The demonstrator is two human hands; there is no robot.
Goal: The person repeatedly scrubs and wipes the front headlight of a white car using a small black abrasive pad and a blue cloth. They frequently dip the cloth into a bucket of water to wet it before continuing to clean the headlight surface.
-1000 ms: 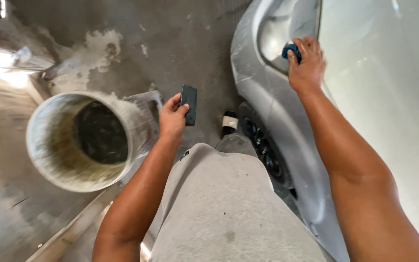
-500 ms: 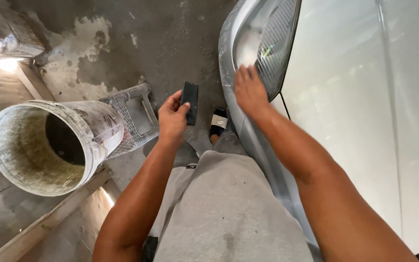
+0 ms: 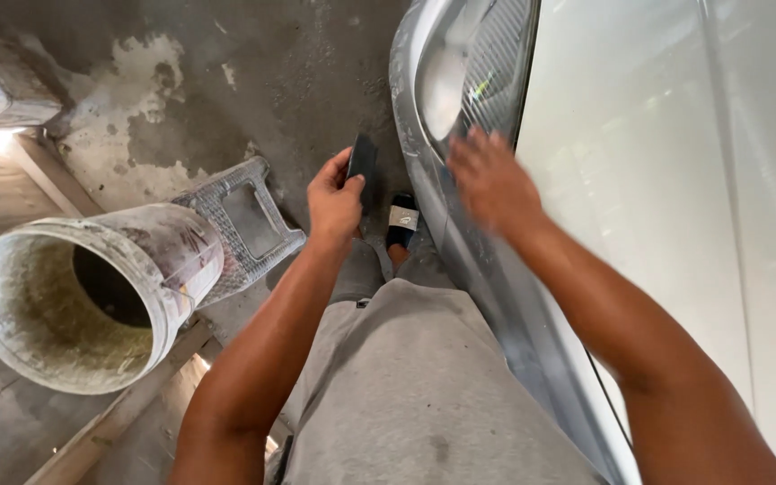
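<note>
Silver bumper [image 3: 505,314] of the white car [image 3: 657,180] runs down the right side of my view, from the headlight [image 3: 446,76] at the top edge towards the bottom edge, and it is what both hands work at. Left of it lies the stained concrete floor [image 3: 226,72]. A big dirty bucket [image 3: 181,251] lies on its side near the floor's left edge, mouth towards me, and its wall rests against a grey plastic stool [image 3: 244,220]. A wooden plank [image 3: 110,422] crosses the lower left corner. My grey trousers [image 3: 406,386] fill the bottom middle, and one sandalled foot [image 3: 401,220] stands just beside the bumper.

My right hand [image 3: 491,180] is blurred. Its fingers look spread flat against the bumper below the headlight, and I see nothing held in them. My left hand [image 3: 334,202] hangs near the bumper without touching it, fingers closed around a dark flat block [image 3: 363,166] held upright.

I judge the step in hand to be feeling or wiping the bumper's surface with the bare palm while the block waits. Bringing the block over would call for laying its flat face flush on the curved panel, clear of the headlight.
</note>
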